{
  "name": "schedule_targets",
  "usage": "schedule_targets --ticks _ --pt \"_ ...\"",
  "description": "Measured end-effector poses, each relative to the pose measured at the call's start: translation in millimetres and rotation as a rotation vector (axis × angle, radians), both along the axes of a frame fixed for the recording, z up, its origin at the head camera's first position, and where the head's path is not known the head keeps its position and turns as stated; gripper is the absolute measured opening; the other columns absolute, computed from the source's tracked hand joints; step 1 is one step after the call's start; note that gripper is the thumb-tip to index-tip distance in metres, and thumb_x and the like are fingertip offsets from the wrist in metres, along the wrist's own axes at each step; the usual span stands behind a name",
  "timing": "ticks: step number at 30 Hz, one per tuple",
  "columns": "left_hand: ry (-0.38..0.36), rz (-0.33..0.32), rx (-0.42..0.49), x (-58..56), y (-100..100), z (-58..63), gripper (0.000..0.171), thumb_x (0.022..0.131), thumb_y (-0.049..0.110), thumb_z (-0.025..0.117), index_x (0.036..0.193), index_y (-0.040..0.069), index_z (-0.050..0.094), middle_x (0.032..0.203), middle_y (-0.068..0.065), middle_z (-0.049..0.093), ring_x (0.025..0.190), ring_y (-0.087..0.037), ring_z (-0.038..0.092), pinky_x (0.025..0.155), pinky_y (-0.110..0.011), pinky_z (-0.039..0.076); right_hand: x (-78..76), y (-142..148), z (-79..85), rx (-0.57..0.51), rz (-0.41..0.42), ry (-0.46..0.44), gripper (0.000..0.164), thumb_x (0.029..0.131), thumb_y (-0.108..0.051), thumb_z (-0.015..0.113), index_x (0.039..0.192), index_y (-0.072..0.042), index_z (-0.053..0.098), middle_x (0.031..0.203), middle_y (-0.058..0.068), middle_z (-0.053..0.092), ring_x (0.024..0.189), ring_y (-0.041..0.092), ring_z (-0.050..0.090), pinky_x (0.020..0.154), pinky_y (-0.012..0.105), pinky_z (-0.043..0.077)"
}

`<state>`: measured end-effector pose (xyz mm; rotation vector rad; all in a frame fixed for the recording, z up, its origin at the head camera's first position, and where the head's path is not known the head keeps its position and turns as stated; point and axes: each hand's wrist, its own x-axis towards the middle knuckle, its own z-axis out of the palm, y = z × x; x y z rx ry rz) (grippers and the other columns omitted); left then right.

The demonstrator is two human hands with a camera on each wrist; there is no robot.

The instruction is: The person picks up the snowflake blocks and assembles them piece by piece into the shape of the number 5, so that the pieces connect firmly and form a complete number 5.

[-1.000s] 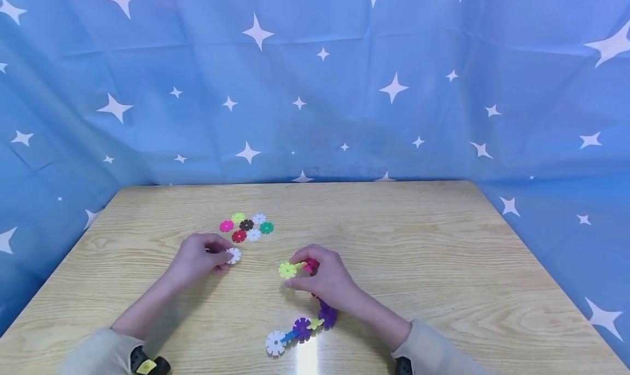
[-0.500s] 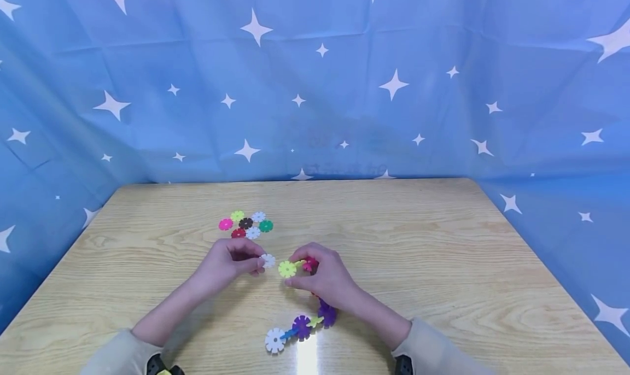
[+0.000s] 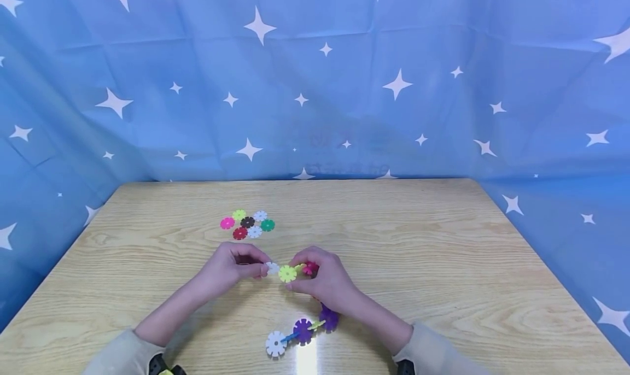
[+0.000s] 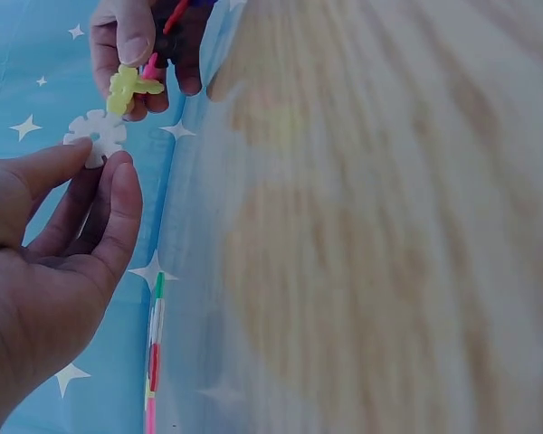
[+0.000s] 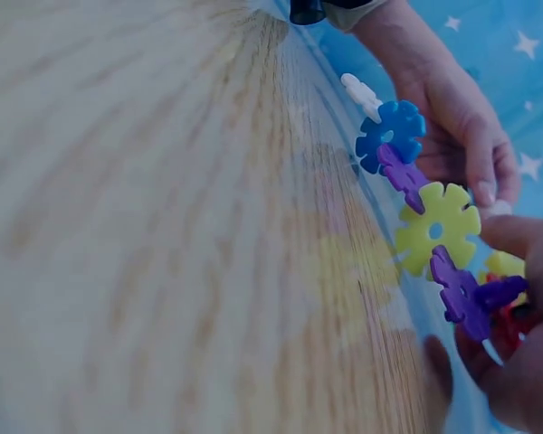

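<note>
My left hand (image 3: 227,268) pinches a white snowflake disc (image 4: 96,136) between thumb and fingertips. Its slotted rim is right at a yellow-green snowflake disc (image 3: 287,274), which faces up from my right hand (image 3: 328,279). That yellow disc ends a linked chain of discs gripped by my right thumb and fingers. A pink disc (image 3: 309,268) follows it, partly covered by the fingers. From under the palm the chain curves toward the front through purple (image 3: 328,317), yellow, purple and blue discs to a white end disc (image 3: 275,344). Red pieces are mostly hidden by the right hand.
Several loose snowflake discs lie flat in a cluster beyond my left hand, among them a black disc (image 3: 248,222), a green disc (image 3: 268,225) and a red disc (image 3: 240,233). The wooden table (image 3: 418,227) ends at a blue star-patterned curtain (image 3: 344,91).
My left hand has moved right with the white disc, from left of the chain up to the yellow disc. The right hand holds the chain in nearly the same place.
</note>
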<state>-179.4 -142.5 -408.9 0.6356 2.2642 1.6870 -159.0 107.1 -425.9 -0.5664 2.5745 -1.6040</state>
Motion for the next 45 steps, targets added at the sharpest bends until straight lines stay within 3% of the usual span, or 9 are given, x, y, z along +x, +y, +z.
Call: schedule_targets --ticks 16,23,30,33,36,40,45 --pt "0.032 -0.057 0.004 -0.5 -1 -0.3 0.008 0.090 0.000 0.075 0.097 -0.002 0.077 0.093 -0.017 0.075 0.082 -0.024 0.072 0.075 -0.035 0.061 0.8 -1 2.7 0.008 0.029 0.038 0.032 0.073 -0.014 0.093 0.102 -0.015 0.078 0.103 -0.007 0.071 0.089 0.017 0.060 0.076 0.028 0.050" --pt "0.048 -0.086 -0.022 -3.5 -2 3.2 0.007 0.090 0.001 0.075 0.096 -0.001 0.078 0.089 -0.011 0.075 0.081 -0.022 0.072 0.071 -0.033 0.060 -0.5 0 5.1 0.030 0.037 0.071 0.034 0.072 -0.014 0.094 0.102 -0.013 0.079 0.106 -0.004 0.073 0.094 0.016 0.063 0.079 0.029 0.052" --pt "0.078 -0.159 -0.041 -5.9 -5 8.3 0.005 0.091 0.000 0.074 0.094 0.001 0.078 0.086 -0.007 0.074 0.077 -0.018 0.069 0.065 -0.025 0.054 -4.5 1 5.6 0.018 0.101 0.013 0.032 0.073 -0.015 0.094 0.102 -0.018 0.080 0.104 -0.012 0.072 0.105 0.013 0.065 0.093 0.032 0.051" --pt "0.083 -0.151 -0.045 -4.6 -5 10.1 0.005 0.091 0.000 0.074 0.093 0.002 0.078 0.085 -0.007 0.074 0.075 -0.022 0.069 0.063 -0.023 0.053 -5.5 1 5.5 0.015 0.100 -0.001 0.033 0.073 -0.016 0.094 0.102 -0.018 0.080 0.105 -0.013 0.071 0.105 0.012 0.064 0.092 0.032 0.051" --pt "0.112 -0.101 -0.056 -1.2 -5 11.1 0.006 0.090 -0.001 0.075 0.093 0.002 0.079 0.084 -0.006 0.074 0.074 -0.027 0.069 0.060 -0.023 0.052 -5.4 -1 5.2 0.008 0.079 0.023 0.034 0.073 -0.016 0.094 0.103 -0.016 0.080 0.107 -0.010 0.072 0.102 0.013 0.064 0.088 0.030 0.052" --pt "0.156 -0.044 -0.070 2.3 -4 10.5 0.008 0.089 -0.004 0.075 0.092 0.002 0.079 0.084 -0.005 0.075 0.075 -0.024 0.071 0.061 -0.025 0.055 -5.4 -3 5.1 -0.009 0.054 0.064 0.033 0.072 -0.015 0.094 0.103 -0.012 0.080 0.106 -0.006 0.073 0.093 0.015 0.063 0.078 0.027 0.052" --pt "0.137 -0.086 -0.062 0.3 -6 11.4 0.007 0.090 -0.003 0.074 0.092 0.002 0.078 0.084 -0.004 0.075 0.075 -0.023 0.070 0.064 -0.029 0.058 -5.7 -3 8.8 0.006 0.064 0.037 0.033 0.071 -0.014 0.094 0.101 -0.015 0.080 0.105 -0.008 0.072 0.096 0.013 0.064 0.080 0.027 0.052"
